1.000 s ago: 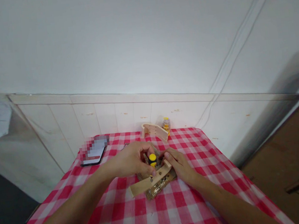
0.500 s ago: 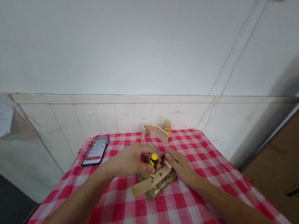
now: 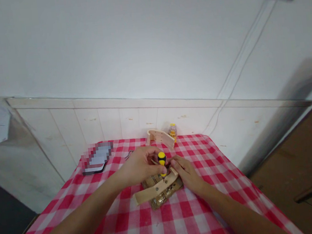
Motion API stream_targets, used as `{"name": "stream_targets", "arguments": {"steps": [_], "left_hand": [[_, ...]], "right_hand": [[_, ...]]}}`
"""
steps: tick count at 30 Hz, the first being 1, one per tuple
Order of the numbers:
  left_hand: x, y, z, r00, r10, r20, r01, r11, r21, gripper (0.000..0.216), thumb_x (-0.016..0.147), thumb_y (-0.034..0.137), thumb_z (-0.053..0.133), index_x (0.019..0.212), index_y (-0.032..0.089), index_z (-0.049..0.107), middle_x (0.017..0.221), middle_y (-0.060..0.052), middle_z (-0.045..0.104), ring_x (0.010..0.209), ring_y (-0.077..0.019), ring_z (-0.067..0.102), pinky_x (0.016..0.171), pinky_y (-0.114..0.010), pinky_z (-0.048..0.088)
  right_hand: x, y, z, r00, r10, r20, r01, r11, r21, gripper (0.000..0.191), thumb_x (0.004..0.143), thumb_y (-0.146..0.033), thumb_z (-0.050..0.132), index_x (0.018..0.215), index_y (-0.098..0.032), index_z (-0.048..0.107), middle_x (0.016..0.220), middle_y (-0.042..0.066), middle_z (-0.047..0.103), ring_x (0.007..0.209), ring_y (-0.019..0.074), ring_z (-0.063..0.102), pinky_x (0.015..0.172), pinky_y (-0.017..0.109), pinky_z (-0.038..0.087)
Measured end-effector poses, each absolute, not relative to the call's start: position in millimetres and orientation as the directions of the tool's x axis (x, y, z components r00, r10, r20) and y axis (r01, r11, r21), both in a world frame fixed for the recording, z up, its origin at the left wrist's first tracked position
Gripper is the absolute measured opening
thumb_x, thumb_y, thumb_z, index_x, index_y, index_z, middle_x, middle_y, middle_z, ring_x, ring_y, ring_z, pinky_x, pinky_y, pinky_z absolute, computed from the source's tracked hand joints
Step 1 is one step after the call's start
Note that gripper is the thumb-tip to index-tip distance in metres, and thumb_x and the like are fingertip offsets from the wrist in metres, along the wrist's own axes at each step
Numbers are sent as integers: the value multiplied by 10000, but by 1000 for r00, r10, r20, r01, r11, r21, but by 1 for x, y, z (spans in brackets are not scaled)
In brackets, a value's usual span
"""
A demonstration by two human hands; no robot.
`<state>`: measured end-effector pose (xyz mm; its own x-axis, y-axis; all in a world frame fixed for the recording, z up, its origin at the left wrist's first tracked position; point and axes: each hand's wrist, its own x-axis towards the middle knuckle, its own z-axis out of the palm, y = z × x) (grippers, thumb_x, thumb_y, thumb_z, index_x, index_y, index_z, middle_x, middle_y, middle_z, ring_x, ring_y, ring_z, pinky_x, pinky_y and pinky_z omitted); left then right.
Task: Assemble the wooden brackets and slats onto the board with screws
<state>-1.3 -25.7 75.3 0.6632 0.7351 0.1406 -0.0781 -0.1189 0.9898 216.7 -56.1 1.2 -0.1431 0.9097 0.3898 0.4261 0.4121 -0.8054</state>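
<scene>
My left hand (image 3: 142, 166) is closed round a short screwdriver (image 3: 162, 158) with a yellow and black handle. The screwdriver stands nearly upright, its lower end at a dark screw in a curved, light wooden piece (image 3: 146, 195). A second dark screw shows just left of it in the wood. At the piece's right end, my right hand (image 3: 189, 173) is closed with its fingertips on the wood; its grip is partly hidden. Under the wooden piece lies a flat brown packet (image 3: 162, 200) that looks wrapped in shiny tape.
A red-and-white checked cloth (image 3: 151, 233) covers the table. Another curved wooden piece (image 3: 160, 137) stands at the back, beside a small clear container with yellow parts (image 3: 172, 132). A phone (image 3: 100, 158) lies at the left. Small metal bits (image 3: 129, 154) lie behind my left hand.
My left hand has shifted the screwdriver slightly right along the wood, from near the left screw to the right one. The handle has turned. My right hand stays at the wood's end.
</scene>
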Motion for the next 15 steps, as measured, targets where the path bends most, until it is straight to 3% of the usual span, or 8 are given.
{"name": "stream_targets", "arguments": {"steps": [15], "left_hand": [[10, -28, 64, 636, 758, 145, -39, -157, 987, 256, 676, 202, 820, 877, 156, 667, 891, -39, 723, 832, -185, 678, 831, -349, 541]], "right_hand": [[217, -54, -1, -139, 902, 409, 411, 428, -805, 556, 1002, -644, 443, 745, -212, 680, 783, 40, 638, 737, 198, 610, 700, 326, 489]]}}
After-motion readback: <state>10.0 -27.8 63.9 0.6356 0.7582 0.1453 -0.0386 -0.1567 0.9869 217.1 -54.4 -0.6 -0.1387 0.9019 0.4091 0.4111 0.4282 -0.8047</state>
